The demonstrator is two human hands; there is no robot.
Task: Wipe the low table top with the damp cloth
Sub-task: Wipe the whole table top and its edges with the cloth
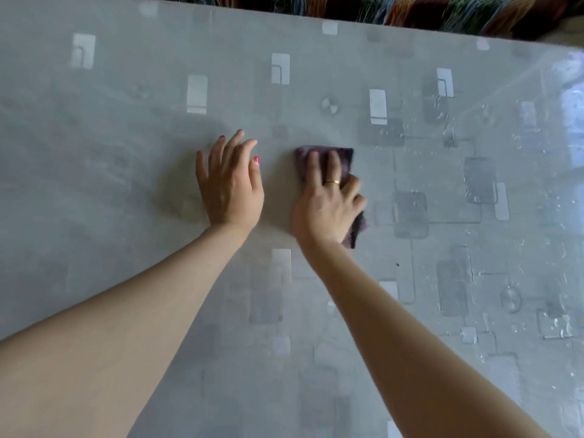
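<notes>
The low table top (126, 128) fills the view, grey with a glossy cover printed with pale rectangles. A dark purple cloth (343, 161) lies on it near the middle. My right hand (325, 202) presses flat on the cloth with spread fingers, a gold ring on one finger. The cloth shows beyond the fingertips and below the little finger. My left hand (229, 181) rests palm down on the bare table, a short way left of the cloth, fingers apart and holding nothing.
Water droplets and wet streaks (448, 134) cover the right part of the table. A colourful woven fabric (442, 11) runs along the table's far edge at the top right.
</notes>
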